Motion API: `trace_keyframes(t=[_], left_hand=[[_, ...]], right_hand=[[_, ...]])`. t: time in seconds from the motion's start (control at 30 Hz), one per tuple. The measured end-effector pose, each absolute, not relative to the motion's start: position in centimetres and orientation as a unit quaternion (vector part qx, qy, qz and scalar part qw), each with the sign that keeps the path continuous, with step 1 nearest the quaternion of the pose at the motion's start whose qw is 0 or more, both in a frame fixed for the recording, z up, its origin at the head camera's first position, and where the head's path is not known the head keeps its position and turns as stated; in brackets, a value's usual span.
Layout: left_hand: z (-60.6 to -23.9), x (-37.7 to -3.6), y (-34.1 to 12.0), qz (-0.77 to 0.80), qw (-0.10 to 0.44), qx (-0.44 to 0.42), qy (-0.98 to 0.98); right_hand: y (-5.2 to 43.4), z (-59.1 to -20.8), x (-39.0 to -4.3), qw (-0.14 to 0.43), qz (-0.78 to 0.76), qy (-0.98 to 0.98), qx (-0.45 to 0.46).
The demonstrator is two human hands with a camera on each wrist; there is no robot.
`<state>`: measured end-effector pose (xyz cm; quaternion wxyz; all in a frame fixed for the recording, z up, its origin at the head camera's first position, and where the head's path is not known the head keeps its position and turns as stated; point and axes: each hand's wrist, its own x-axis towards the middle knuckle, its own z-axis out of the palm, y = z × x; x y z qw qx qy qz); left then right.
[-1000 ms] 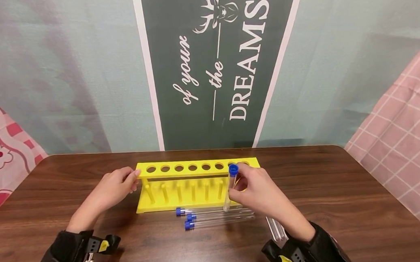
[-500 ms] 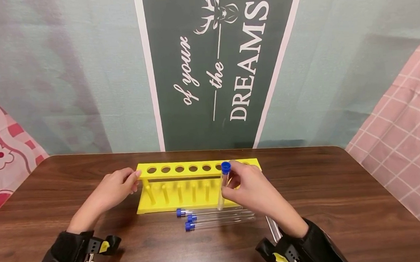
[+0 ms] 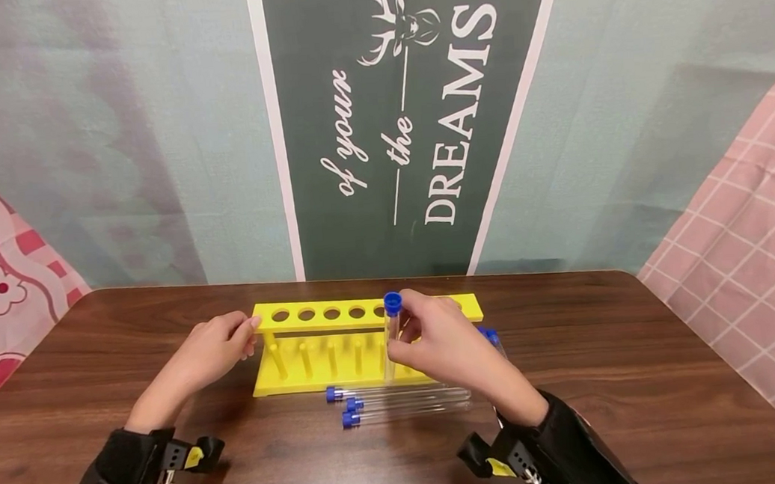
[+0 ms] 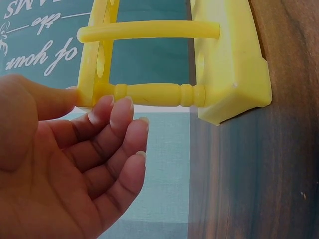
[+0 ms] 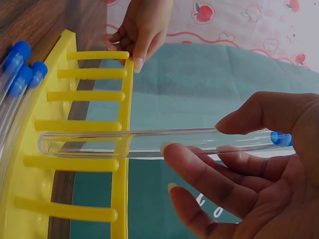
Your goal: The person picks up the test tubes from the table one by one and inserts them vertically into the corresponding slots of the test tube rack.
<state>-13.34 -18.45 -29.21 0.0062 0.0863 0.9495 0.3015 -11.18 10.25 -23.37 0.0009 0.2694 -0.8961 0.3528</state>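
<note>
A yellow test tube rack [image 3: 344, 324] stands on the table, its row of holes on top and pegs below. My left hand [image 3: 214, 349] pinches the left end of its top bar; the left wrist view shows the thumb [image 4: 57, 102] against that bar, other fingers loosely bent. My right hand [image 3: 443, 337] holds a clear test tube [image 5: 149, 143] with a blue cap [image 3: 392, 302] between thumb and fingers. The tube is nearly upright in front of the rack, right of its middle. In the right wrist view its rounded bottom overlaps the pegs [image 5: 75, 124].
Three blue-capped test tubes [image 3: 408, 401] lie side by side in front of the rack. More blue caps [image 3: 492, 335] show right of the rack, their tubes mostly hidden by the right hand and forearm. A printed cloth [image 3: 218, 134] hangs behind the table [image 3: 254, 461].
My right hand has moved left along the rack with the test tube, which now stands more upright. Blue caps have come into view at the rack's right. The left hand has stayed in place.
</note>
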Motion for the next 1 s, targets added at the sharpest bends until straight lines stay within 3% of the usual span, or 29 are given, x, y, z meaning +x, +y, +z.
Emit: trace_keyframes(t=[1.0], left_hand=[[-29.2, -14.1, -18.7, 0.302, 0.014, 0.086, 0.949]], right_hand=[[6.2, -22.2, -12.5, -0.016, 0.354, -0.884, 0.305]])
